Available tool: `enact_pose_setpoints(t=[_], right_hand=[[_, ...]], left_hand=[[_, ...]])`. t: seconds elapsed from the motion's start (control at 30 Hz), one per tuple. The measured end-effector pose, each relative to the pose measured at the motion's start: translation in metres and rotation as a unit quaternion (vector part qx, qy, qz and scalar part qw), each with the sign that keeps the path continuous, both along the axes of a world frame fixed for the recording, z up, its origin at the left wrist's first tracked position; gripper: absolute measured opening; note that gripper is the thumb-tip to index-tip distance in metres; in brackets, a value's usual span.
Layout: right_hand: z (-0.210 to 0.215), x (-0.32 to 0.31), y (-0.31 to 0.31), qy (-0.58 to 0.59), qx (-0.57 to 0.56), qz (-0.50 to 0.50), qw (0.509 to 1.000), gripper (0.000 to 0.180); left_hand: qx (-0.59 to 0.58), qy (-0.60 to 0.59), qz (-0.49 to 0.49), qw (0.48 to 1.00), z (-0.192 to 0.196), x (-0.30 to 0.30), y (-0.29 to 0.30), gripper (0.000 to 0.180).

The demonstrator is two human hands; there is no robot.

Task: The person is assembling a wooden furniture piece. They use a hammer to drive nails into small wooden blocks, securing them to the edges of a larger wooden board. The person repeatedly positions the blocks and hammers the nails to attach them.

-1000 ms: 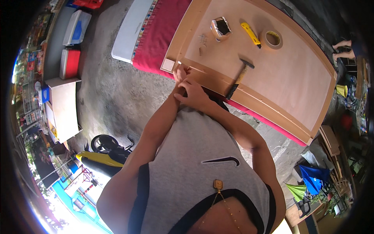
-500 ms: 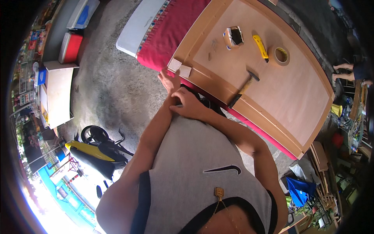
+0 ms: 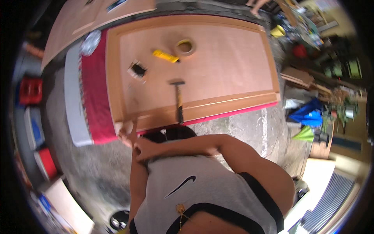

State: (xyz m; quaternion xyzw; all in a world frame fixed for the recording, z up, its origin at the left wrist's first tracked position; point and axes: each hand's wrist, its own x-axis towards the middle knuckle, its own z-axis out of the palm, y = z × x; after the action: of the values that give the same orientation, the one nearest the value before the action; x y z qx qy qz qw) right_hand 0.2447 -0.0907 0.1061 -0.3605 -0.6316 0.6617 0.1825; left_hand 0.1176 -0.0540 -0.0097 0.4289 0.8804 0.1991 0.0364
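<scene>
We see a grey concrete floor [image 3: 93,171] with rough patches and a pale line on it. Bright daylight falls over everything. On the left stand a red crate [image 3: 30,90] and a red box [image 3: 46,163], with a blue and white box [image 3: 33,130] between them. A long grey board [image 3: 73,105] lies next to a red cloth [image 3: 93,101]. Another brown board [image 3: 78,19] lies at the top left. On the right we see a pile of wood [image 3: 300,78], a blue sheet [image 3: 309,115], a green thing [image 3: 304,134] and lots of blurry clutter. A grey mat with stripes [image 3: 331,195] lies at the bottom right.
</scene>
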Motion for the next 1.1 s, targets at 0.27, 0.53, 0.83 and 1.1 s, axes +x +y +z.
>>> enact_pose_setpoints(t=[0.27,0.53,0.83,1.1], right_hand=[[0.034,0.011,-0.003,-0.032,-0.031,-0.066,0.997,0.057],[0.049,0.004,0.012,-0.024,0.063,-0.140,0.988,0.056],[0.056,0.024,0.065,0.061,0.045,-0.276,0.958,0.022],[-0.009,0.123,0.080,-0.209,0.081,-0.504,0.834,0.013]], left_hand=[[-0.031,0.008,0.027,0.999,0.041,0.006,0.006,0.060],[0.041,-0.102,0.002,0.994,0.075,0.013,0.051,0.054],[0.188,-0.075,-0.223,0.954,0.079,-0.012,0.196,0.054],[0.136,-0.239,-0.428,0.861,0.092,-0.039,0.424,0.065]])
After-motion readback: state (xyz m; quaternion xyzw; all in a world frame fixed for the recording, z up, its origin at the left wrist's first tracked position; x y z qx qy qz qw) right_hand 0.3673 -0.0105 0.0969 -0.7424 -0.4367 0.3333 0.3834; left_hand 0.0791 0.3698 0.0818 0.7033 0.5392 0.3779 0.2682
